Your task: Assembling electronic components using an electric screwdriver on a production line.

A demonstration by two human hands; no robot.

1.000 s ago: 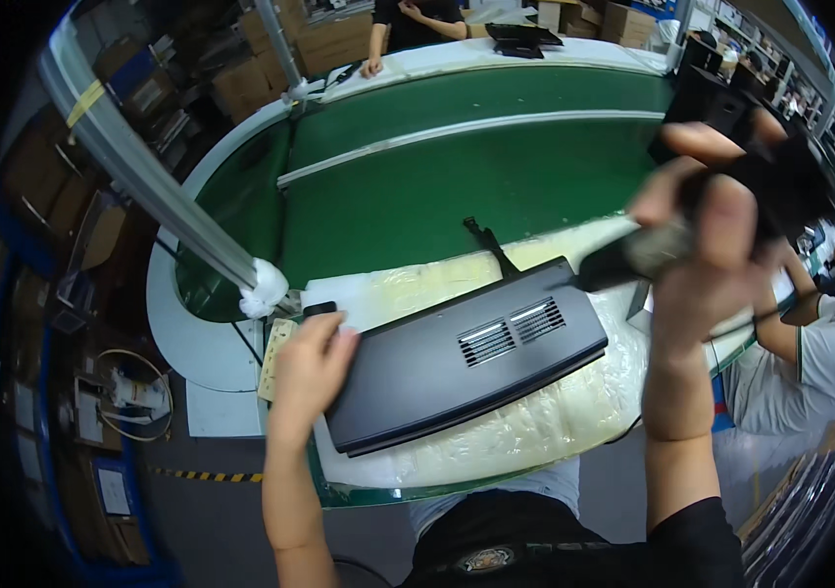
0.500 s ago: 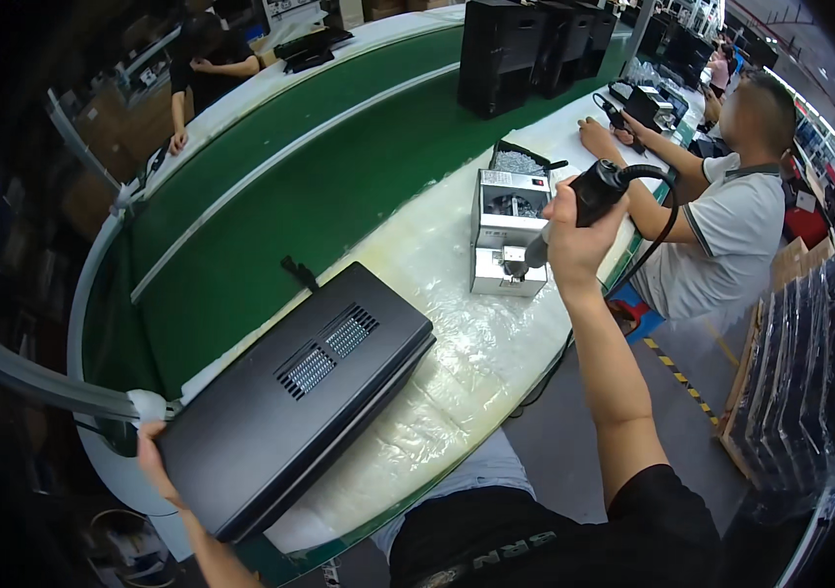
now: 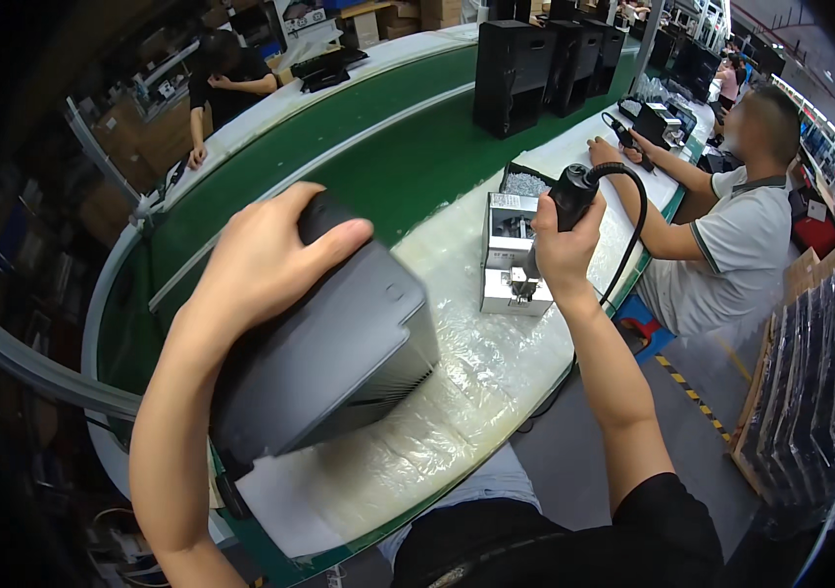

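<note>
My left hand grips the upper edge of a black box-shaped housing, thumb on top and fingers over the far side. The housing is tilted up on the workbench, its vented side towards the bench's right. My right hand is wrapped round a black electric screwdriver with a ribbed cable. Its lower end points down at the front of a small silver-white screw feeder; whether the bit touches a screw is too small to tell.
Clear plastic film covers the workbench. Beyond it runs a green conveyor bearing tall black cabinets. A co-worker sits at the right, near the screwdriver cable. Wrapped stacked panels stand at the far right; a metal rail curves at left.
My left hand has moved from the housing's near-left end to its upper edge. The housing has been tipped from lying flat. The screwdriver has come down slightly at the screw feeder.
</note>
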